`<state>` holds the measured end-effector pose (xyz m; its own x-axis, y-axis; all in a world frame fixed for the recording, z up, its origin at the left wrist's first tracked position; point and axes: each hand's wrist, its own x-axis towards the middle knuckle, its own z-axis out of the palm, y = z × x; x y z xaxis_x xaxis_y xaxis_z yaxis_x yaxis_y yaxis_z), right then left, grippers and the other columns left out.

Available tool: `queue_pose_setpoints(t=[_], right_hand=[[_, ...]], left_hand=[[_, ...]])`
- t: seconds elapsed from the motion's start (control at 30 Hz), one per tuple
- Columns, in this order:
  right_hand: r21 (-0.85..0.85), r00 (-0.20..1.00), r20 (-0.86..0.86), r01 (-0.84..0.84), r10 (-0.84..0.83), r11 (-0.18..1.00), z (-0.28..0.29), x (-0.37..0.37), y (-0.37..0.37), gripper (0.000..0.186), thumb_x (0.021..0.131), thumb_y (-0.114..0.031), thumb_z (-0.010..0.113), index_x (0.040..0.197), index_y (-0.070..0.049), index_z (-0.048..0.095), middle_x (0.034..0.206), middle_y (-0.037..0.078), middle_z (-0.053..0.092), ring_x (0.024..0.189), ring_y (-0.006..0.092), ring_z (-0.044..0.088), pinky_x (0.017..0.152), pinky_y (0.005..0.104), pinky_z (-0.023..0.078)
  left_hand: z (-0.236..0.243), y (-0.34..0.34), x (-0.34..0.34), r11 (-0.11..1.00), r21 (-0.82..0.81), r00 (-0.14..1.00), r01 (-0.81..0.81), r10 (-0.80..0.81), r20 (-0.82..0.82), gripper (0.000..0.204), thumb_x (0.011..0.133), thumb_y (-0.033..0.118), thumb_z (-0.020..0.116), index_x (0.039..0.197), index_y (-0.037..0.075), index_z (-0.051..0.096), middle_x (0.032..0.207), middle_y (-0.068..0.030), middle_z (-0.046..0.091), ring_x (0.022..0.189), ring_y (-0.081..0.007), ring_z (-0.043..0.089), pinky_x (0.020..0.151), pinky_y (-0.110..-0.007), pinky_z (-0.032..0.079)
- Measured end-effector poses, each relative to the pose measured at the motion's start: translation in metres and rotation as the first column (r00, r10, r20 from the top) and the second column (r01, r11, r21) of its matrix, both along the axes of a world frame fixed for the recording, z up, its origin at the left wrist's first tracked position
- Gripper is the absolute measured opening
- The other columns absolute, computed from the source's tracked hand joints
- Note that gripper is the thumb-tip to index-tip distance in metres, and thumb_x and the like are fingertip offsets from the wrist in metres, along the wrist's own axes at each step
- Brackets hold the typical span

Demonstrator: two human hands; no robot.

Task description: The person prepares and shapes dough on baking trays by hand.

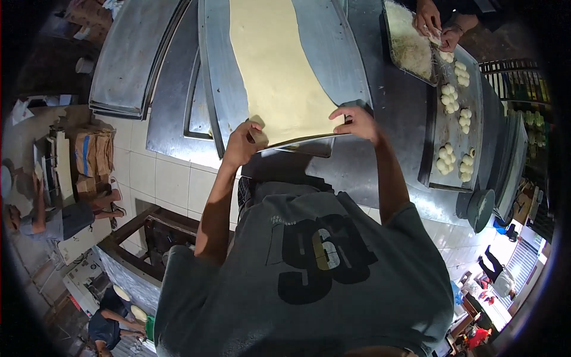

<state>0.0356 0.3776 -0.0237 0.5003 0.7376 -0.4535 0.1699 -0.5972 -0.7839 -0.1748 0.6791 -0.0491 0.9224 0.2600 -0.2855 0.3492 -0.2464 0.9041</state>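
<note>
A long pale dough sheet (279,65) lies on a metal tray (321,53), its near end along the tray's front edge. My left hand (245,143) pinches the dough's near-left corner at that edge. My right hand (355,124) pinches the near-right corner, fingers curled over it. Whether either hand also grips the tray beneath is unclear.
A steel table (392,154) carries the trays. Stacked trays (122,65) stand at left. At right, a co-worker's hands (431,27) work over a tray of shreds (404,44), beside clustered dough balls (448,98) and a dark round container (480,211). Other workers appear around the edges.
</note>
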Motion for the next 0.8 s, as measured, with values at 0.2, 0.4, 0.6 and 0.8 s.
queue_pose_setpoints(t=[0.2,0.4,0.6,0.8], right_hand=[[0.058,0.992,-0.125,-0.022,0.029,0.998,0.013,0.009,-0.005,0.034,0.073,-0.011,0.077,0.106,-0.009,0.067,0.088,0.006,0.064,0.076,0.0125,0.056,0.069,0.0297,0.046],[0.079,0.988,0.001,-0.151,0.151,0.985,-0.003,0.015,-0.015,0.013,0.078,-0.003,0.069,0.091,-0.005,0.066,0.082,0.003,0.065,0.071,0.0085,0.058,0.065,0.0262,0.046],[0.066,0.952,0.188,-0.259,0.243,0.964,-0.01,0.01,-0.012,0.007,0.075,-0.008,0.07,0.08,-0.004,0.066,0.08,0.008,0.066,0.075,0.0183,0.061,0.067,0.0302,0.046],[-0.025,0.903,0.369,-0.226,0.219,0.974,0.005,0.004,-0.011,0.012,0.071,-0.012,0.072,0.077,-0.003,0.067,0.074,0.011,0.065,0.072,0.0234,0.063,0.066,0.0339,0.048]], left_hand=[[0.006,0.015,-0.004,0.984,-0.168,0.984,0.066,-0.091,-0.15,0.047,0.07,-0.007,0.075,0.11,0.007,0.054,0.094,-0.0012,0.055,0.082,-0.0122,0.056,0.072,-0.025,0.047],[0.005,0.019,-0.002,0.972,-0.197,0.977,0.132,-0.161,-0.138,0.049,0.069,-0.006,0.075,0.111,0.005,0.053,0.096,-0.0021,0.054,0.085,-0.0125,0.055,0.073,-0.025,0.047],[0.008,0.014,0.001,0.948,0.204,0.97,0.244,-0.236,-0.063,0.044,0.066,0.003,0.079,0.103,0.005,0.056,0.088,-0.0077,0.052,0.077,-0.0215,0.056,0.07,-0.033,0.048],[0.024,0.013,0.003,0.861,0.327,0.917,0.39,-0.334,-0.217,0.029,0.068,0.012,0.079,0.089,0.004,0.06,0.086,-0.0134,0.056,0.08,-0.0333,0.06,0.073,-0.04,0.051]])
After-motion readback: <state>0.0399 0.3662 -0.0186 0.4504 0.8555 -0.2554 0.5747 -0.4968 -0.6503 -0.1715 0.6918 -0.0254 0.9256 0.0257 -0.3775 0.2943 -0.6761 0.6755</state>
